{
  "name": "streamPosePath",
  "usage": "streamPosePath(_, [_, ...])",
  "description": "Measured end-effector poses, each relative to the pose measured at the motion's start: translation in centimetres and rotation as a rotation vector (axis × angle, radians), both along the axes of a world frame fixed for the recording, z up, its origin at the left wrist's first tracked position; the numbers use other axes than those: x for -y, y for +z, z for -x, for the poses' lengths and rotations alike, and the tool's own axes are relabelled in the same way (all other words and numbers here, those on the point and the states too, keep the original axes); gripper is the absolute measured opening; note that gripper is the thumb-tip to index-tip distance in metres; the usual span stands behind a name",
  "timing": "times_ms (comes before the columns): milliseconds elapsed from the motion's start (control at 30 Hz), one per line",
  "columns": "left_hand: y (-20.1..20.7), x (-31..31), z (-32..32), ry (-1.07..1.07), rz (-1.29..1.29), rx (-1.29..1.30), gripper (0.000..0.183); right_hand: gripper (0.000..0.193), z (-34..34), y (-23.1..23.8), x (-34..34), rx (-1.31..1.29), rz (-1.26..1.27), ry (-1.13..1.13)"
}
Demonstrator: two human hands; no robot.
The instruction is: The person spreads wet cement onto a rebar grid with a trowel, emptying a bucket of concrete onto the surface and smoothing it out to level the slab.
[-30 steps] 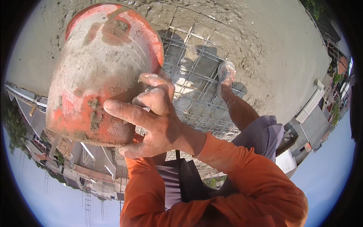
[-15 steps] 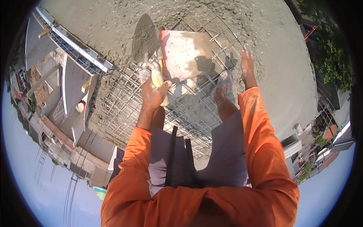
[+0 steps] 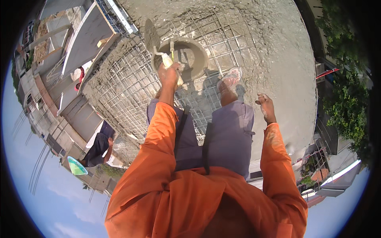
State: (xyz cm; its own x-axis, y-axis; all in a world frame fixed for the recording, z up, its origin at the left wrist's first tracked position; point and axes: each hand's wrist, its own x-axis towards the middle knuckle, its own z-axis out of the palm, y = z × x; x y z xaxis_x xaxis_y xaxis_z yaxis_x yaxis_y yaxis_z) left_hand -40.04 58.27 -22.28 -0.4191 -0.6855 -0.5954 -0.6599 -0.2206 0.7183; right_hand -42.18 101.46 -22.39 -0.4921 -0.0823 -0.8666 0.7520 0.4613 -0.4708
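Note:
My left hand (image 3: 170, 74) is closed around the pale handle of a trowel (image 3: 151, 35), whose pointed, cement-coated blade points away from me. Just beyond that hand is a round bucket (image 3: 201, 53), its mouth facing me and its inside smeared with grey cement. A short yellow strip shows against its near-left rim; whether my fingers touch the bucket I cannot tell. My right hand (image 3: 266, 108) hangs to the right above wet concrete, fingers loosely bent and apart, with nothing in it. My cement-covered foot (image 3: 231, 76) rests between the bucket and that hand.
Steel mesh (image 3: 123, 93) lies under and around the bucket. Wet concrete (image 3: 283, 59) spreads at the right and far side. A formwork panel (image 3: 89, 43) edges the left. A person in a green conical hat (image 3: 77, 166) is at lower left; another in red (image 3: 80, 77) stands beyond the formwork.
The bucket showed its pale side and red edge; now its open mouth faces me. My right hand has drawn back toward me and its fingers have bent. The trowel stays in my left hand.

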Motion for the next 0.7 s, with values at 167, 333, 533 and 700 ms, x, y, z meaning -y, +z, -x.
streamPosePath(167, [5.0,7.6,-5.3,0.176,-0.163,0.005,0.015,0.035,-6.1,4.4,-0.6,0.073,-0.110,-0.031])
streamPosePath(333, [8.7,10.6,-7.3,0.291,-0.394,-0.099,0.015,0.034,-12.8,7.0,1.4,0.112,-0.192,-0.005])
streamPosePath(533, [9.7,16.4,-12.5,0.160,-0.330,0.037,0.053,0.033,-18.0,12.3,9.7,0.232,-0.406,0.064])
streamPosePath(700, [11.4,27.8,-18.0,0.293,-0.348,-0.042,0.059,0.029,-19.3,16.9,22.5,0.283,-0.517,0.290])
